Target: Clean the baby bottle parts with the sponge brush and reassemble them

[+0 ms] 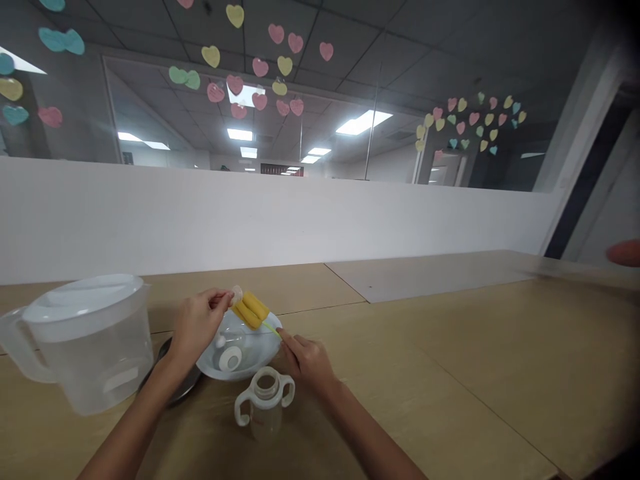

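My left hand pinches a small pale round part above a clear bowl. Against that part rests the yellow sponge head of a bottle brush. My right hand grips the brush's thin green handle at the bowl's right rim. A white ring-shaped piece lies inside the bowl. In front of the bowl stands an open baby bottle with two white handles, just below my right hand.
A large clear plastic pitcher with a lid stands at the left. A dark plate peeks out beside it, under my left forearm. The wooden table runs to a white partition wall; an orange blur shows at the far right.
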Tool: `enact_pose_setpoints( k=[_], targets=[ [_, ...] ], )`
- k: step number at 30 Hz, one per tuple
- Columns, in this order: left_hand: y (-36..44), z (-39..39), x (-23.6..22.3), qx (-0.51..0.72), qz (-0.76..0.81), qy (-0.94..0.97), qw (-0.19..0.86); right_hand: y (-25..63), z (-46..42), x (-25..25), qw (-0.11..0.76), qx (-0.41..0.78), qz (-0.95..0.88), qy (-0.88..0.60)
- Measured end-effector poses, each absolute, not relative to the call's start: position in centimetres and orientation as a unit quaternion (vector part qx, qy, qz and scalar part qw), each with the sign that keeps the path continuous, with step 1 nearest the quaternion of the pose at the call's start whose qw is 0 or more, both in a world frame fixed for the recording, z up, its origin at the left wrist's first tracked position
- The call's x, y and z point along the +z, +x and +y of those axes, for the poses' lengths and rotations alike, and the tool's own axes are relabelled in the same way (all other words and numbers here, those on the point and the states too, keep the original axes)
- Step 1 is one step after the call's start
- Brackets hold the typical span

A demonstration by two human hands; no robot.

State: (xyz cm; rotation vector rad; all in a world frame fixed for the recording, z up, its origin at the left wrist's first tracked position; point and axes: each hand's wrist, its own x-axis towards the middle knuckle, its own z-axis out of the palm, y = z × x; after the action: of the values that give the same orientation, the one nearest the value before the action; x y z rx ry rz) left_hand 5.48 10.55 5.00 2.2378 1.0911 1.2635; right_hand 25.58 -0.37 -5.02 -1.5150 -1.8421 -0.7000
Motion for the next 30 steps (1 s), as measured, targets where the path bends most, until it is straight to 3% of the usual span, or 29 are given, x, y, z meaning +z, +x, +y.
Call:
enact_pose_setpoints(
  k=[9,11,17,21,24,30],
  targets=[
    [6.9,10.4,4.2,0.395,0.251,0.773,0.428,25.7,0.0,-5.4,0.322,-0.284,-0.701,-0.570],
    [7.0,9.9,4.5,0.387,0.262,0.787,0.403,25.7,0.0,-5.4,0.332,-0.286,-0.698,-0.566],
    [6.6,9.3,5.2,0.420,0.339,0.820,0.192,25.8,0.0,-5.4,0.324,-0.316,-0.695,-0.558],
    [6.0,10.2,5.0,0.433,0.371,0.811,0.129,25.9,-0.1,-5.5,0.316,-0.335,-0.694,-0.553],
    [5.5,11.0,5.0,0.447,0.376,0.794,0.165,25.9,-0.1,-5.5,0.326,-0.339,-0.692,-0.549],
    [5.6,11.3,4.8,0.426,0.309,0.776,0.347,25.9,0.0,-5.5,0.361,-0.322,-0.678,-0.553]
  ],
)
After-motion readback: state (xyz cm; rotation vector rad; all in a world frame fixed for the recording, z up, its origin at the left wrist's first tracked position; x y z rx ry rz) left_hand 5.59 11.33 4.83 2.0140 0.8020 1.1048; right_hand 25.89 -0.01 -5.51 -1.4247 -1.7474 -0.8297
